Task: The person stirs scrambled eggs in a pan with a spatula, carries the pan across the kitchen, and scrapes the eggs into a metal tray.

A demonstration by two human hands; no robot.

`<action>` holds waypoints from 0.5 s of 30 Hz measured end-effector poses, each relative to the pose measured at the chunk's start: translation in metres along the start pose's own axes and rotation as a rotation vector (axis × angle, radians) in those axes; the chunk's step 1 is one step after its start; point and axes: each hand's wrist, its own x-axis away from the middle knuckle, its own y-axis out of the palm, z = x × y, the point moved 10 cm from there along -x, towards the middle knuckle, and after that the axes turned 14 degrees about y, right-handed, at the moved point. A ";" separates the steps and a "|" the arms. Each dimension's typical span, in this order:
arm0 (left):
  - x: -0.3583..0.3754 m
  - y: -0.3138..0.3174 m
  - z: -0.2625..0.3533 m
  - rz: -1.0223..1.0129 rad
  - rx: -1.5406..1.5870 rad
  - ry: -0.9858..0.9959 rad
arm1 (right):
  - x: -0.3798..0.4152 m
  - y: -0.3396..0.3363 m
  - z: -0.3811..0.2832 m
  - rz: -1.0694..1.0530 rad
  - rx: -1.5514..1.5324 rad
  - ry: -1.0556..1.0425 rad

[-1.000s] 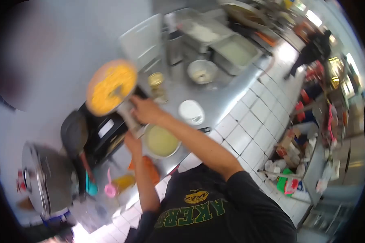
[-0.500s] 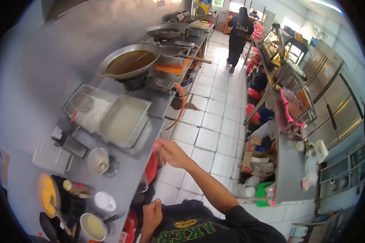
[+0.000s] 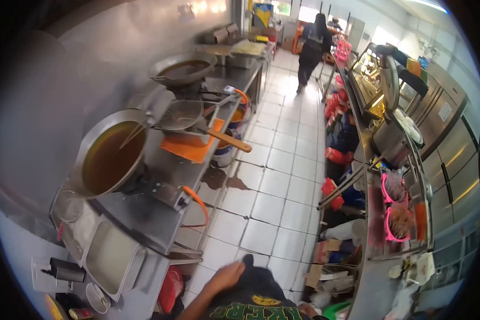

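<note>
My left hand (image 3: 226, 277) is low in the centre, in front of the dark shirt, with its fingers curled in and slightly blurred; I see nothing in it. Only a small part of my right hand (image 3: 308, 311) shows at the bottom edge, beside the shirt, and its fingers cannot be made out. Neither hand touches the counter. Left of my left hand, a metal tray of pale liquid (image 3: 112, 258) stands beside a tray of white powder (image 3: 74, 229). Beyond them is a large wok of brown oil (image 3: 114, 157) with a wire tool resting in it.
A strainer with a wooden handle (image 3: 181, 114) juts over the counter edge, near an orange hose (image 3: 197, 205). A second wok (image 3: 181, 69) sits farther back. Another person (image 3: 312, 50) is up the tiled aisle. Pink baskets (image 3: 399, 223) and a large pot (image 3: 392, 144) line the right side.
The view has shifted forward along the aisle, bringing the woks closer. My right hand has dropped from over the counter edge to the bottom edge. The other person is still up the aisle.
</note>
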 end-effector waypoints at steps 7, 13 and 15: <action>-0.365 -0.070 0.163 -0.106 0.313 0.479 | -0.070 -0.117 0.106 -0.005 0.354 0.182; -0.598 -0.105 0.003 0.216 0.515 0.153 | -0.259 -0.405 0.149 -0.026 0.820 0.228; -0.652 -0.151 -0.051 0.258 0.271 0.052 | -0.346 -0.468 0.141 -0.026 0.939 0.205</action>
